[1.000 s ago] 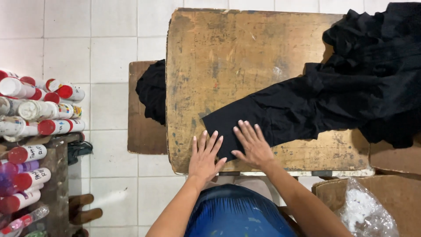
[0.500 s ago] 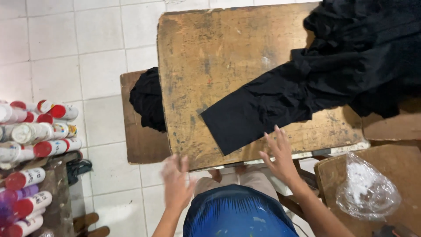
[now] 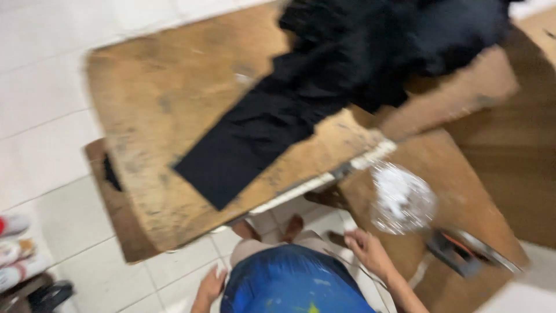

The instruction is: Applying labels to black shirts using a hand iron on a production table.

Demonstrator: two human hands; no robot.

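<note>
The view is blurred by motion. A black garment point(image 3: 289, 110) lies on the worn wooden table point(image 3: 156, 98), one flat leg or sleeve stretched toward the near edge. Both hands are off the table, down by my lap and the blue apron point(image 3: 289, 284). My left hand point(image 3: 211, 287) hangs beside my left thigh, fingers loosely apart, holding nothing. My right hand point(image 3: 368, 252) is at the near edge of a lower wooden board point(image 3: 457, 191), fingers spread, just below a crumpled clear plastic bag point(image 3: 402, 197). A thin cord runs past it; I cannot tell if the hand touches it.
A dark and metal tool point(image 3: 463, 255) lies on the lower board right of my right hand. A low wooden stool point(image 3: 116, 203) stands left of the table on white floor tiles point(image 3: 46, 69). Red-and-white spray cans point(image 3: 14, 249) show at the bottom left.
Both hands left the garment's end on the table and dropped to my lap. The view swung right and tilted, bringing the plastic bag and lower board into the middle.
</note>
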